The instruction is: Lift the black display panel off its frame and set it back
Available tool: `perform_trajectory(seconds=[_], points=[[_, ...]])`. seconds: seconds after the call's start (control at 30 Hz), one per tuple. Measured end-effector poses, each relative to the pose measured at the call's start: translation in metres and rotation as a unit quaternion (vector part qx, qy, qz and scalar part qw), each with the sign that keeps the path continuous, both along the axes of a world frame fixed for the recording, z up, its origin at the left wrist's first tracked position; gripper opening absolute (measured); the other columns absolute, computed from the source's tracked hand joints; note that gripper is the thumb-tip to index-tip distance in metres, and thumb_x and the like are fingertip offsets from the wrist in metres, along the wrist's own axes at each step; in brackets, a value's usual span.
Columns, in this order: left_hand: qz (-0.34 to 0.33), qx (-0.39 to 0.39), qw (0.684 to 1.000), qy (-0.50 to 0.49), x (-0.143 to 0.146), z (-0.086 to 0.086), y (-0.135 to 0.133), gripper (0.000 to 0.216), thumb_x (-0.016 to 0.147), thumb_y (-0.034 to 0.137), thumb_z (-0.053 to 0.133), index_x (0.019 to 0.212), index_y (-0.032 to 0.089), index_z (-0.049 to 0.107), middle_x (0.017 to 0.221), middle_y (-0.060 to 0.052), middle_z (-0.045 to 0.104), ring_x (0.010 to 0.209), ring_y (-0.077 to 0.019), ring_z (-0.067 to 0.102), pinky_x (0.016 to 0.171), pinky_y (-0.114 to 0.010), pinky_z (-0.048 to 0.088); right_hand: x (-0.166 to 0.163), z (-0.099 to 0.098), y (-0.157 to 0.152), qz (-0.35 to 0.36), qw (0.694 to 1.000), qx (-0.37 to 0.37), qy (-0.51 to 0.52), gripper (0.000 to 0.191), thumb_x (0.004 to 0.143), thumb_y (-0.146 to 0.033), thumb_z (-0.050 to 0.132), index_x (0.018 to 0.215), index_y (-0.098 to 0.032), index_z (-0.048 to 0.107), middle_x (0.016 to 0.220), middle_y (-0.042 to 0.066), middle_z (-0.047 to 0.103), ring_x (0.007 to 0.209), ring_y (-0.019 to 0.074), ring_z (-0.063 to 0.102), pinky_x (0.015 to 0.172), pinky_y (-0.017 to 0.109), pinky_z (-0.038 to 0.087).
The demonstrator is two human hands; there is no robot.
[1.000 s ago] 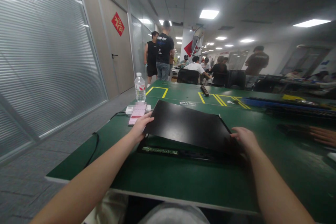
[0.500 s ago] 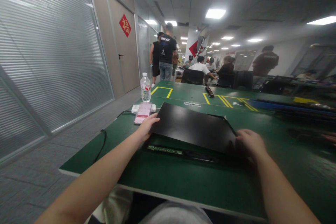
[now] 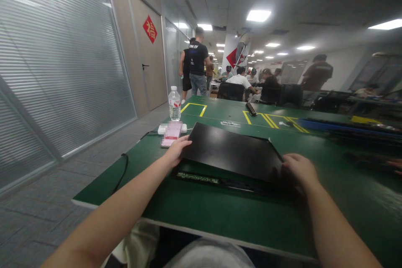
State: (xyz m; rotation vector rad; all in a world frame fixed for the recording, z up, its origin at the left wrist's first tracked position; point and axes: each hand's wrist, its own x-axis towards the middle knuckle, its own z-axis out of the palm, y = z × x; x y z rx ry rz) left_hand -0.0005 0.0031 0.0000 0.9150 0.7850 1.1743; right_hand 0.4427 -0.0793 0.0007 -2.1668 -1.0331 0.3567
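Note:
A glossy black screen panel (image 3: 232,150) is held tilted above the green table by both hands. My left hand (image 3: 178,150) is closed on its left edge, thumb on the top face. On the opposite side, my right hand (image 3: 300,168) grips the right edge, with its fingers curled partly out of sight. Below the panel's near edge lies a dark frame with a green circuit board strip (image 3: 197,178) showing. Most of that frame is hidden by the panel and shadow.
A phone (image 3: 171,134) lies left of the panel, beside a white power strip (image 3: 163,129). Behind them stands a water bottle (image 3: 174,104). A black cable (image 3: 122,173) hangs at the left table edge. A dark bar (image 3: 251,109) and a blue tray (image 3: 323,125) lie farther back. People work beyond.
Both hands and the panel stay almost in place. In the background, a standing person in a dark shirt has shifted slightly.

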Motion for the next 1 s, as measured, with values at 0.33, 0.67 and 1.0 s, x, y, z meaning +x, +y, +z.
perform_trajectory(seconds=[0.33,0.67,1.0], points=[[-0.008,-0.020,1.000,-0.009,-0.002,0.001,0.002,0.041,0.067,0.011,0.073,0.108,0.014,0.074,0.087,-0.010,0.078,0.071,-0.0226,0.072,0.064,-0.029,0.055,0.001,-0.004,0.001,0.003,1.000,0.015,0.004,0.026,0.073,-0.038,0.061,0.089,-0.023,0.074,0.078,0.007,0.076,0.071,0.0250,0.066,0.061,0.034,0.043],[0.021,-0.004,1.000,0.019,0.000,-0.001,0.002,0.046,0.064,0.010,0.074,0.110,0.013,0.068,0.083,-0.007,0.076,0.067,-0.0190,0.071,0.063,-0.027,0.054,-0.001,-0.004,0.001,0.015,0.998,-0.017,-0.061,0.032,0.076,-0.037,0.055,0.095,-0.022,0.076,0.085,0.007,0.076,0.081,0.0241,0.066,0.065,0.032,0.043],[0.045,-0.004,0.998,0.053,0.002,0.000,-0.002,0.041,0.067,0.012,0.070,0.107,0.015,0.063,0.076,-0.004,0.073,0.066,-0.0194,0.069,0.059,-0.028,0.053,0.009,-0.012,0.007,0.025,0.995,-0.018,-0.091,0.033,0.075,-0.040,0.056,0.093,-0.023,0.078,0.091,0.009,0.075,0.083,0.0255,0.067,0.068,0.033,0.047]])
